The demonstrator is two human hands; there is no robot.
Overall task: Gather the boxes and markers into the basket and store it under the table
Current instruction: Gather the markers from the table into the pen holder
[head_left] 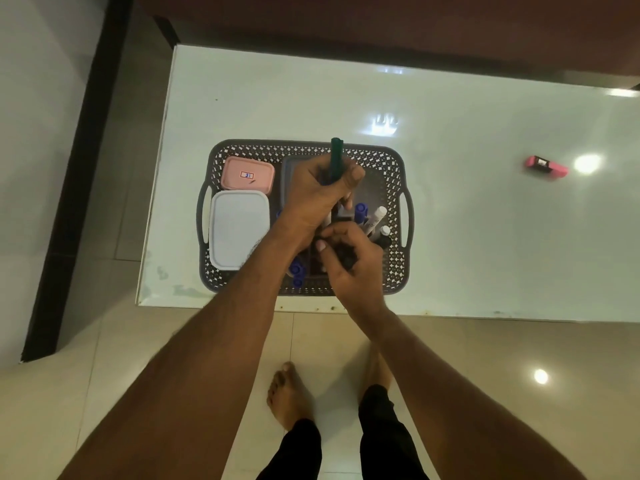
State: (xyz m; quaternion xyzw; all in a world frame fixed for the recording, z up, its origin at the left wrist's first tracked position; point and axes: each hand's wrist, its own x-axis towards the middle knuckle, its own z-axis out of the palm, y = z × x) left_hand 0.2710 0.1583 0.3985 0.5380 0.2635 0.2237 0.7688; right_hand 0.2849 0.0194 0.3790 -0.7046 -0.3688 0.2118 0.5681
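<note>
head: basket (pixel 393 168) near bench (pixel 450 237) front-left corner, pink box (pixel 247 174) and white box (pixel 239 228) inside at its left | left grip (pixel 318 199) grasps green marker (pixel 336 159) over basket | right grip (pixel 349 258) clasps dark markers (pixel 346 258) | pink object (pixel 547 167) toward bench right edge

Glossy white table (pixel 450 202), perforated plastic basket (pixel 391 168), glossy floor tiles (pixel 519 358)

One grey basket (pixel 393 168) sits on the tabletop (pixel 450 237). Two lidded boxes lie in it: one pink box (pixel 247 174) and one white box (pixel 239 230). One green marker (pixel 336 157) stands out; the other markers (pixel 375 216), blue-capped and white, overlap too much to count. One pink eraser (pixel 547 167) lies apart.
</note>
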